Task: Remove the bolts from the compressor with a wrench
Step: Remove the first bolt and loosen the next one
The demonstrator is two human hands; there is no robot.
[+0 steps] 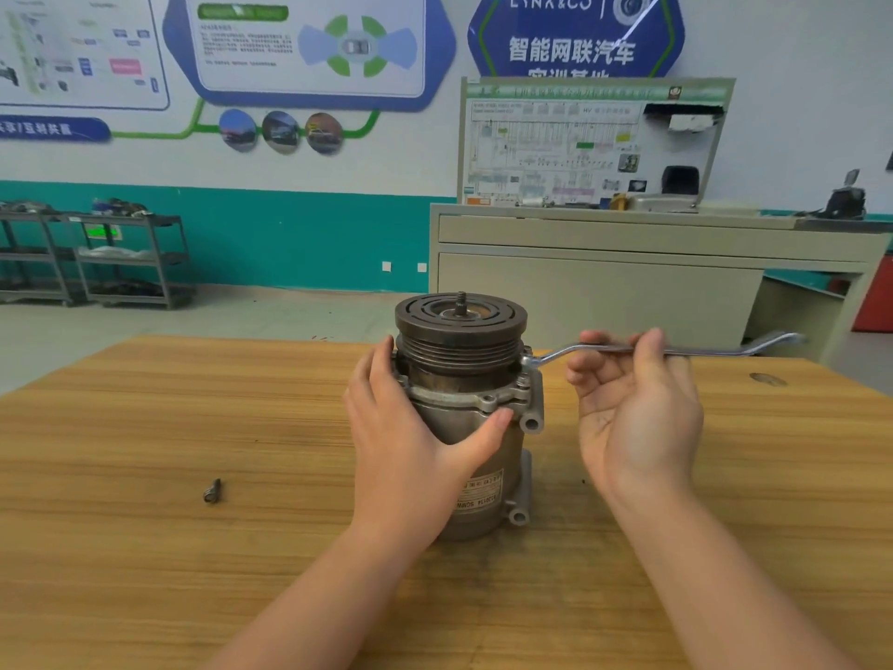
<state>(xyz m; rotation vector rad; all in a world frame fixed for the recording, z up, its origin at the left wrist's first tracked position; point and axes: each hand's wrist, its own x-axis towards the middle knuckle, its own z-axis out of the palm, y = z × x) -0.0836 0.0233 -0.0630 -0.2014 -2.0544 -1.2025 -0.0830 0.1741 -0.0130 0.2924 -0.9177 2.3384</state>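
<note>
In the head view we have the compressor (476,418) standing upright on the wooden table (145,427), its grooved pulley (460,331) at the top and a threaded shaft sticking up from the middle. Our left hand (410,437) wraps the left side of the housing: the fingers (379,360) curl round toward the far side just below the pulley, and the thumb (483,435) lies across the front, its tip touching the flange. Our right hand (638,413) is to the right of the compressor, palm turned toward us, fingers bent and pinching the shaft of the wrench (676,349) between thumb tip and fingertips. From those fingers the wrench runs leftward to its ring end, which sits on a bolt (526,357) at the right edge of the flange, just under the pulley; its other end sticks out to the right, beyond our fingers and over the table's far edge. Another flange bolt (521,382) shows just below the ring end, and one more (489,402) near our left thumb tip. Well to the left of our left hand, a small loose dark metal piece (212,490) lies on the tabletop; we cannot tell whether it is a bolt

Behind the table stand a beige cabinet (604,282) with a wiring board (580,147), and grey shelving carts (96,253) by the teal wall
</note>
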